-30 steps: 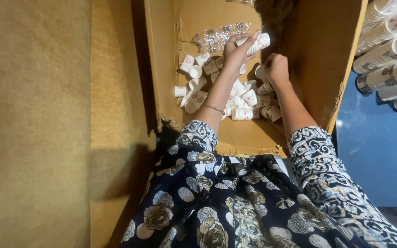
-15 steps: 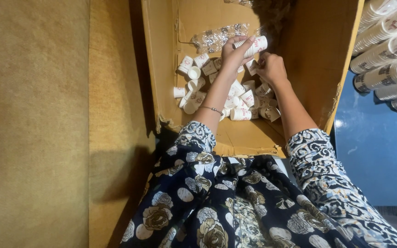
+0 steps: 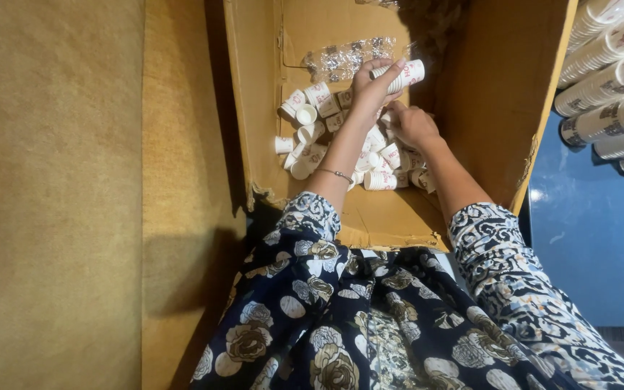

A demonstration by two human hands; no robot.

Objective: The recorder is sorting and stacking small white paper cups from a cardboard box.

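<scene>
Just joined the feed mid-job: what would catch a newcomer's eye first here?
The open cardboard box at centre, with a heap of small white paper cups on its floor. The left hand holds a short stack of cups above the heap, and the right hand reaches into it. Long cup stacks lie at upper right.

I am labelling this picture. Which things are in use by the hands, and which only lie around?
In use: left hand holding a stack of cups; right hand in the loose cups; cardboard box.

Lying around: plastic wrap; cup sleeves, at right.
</scene>
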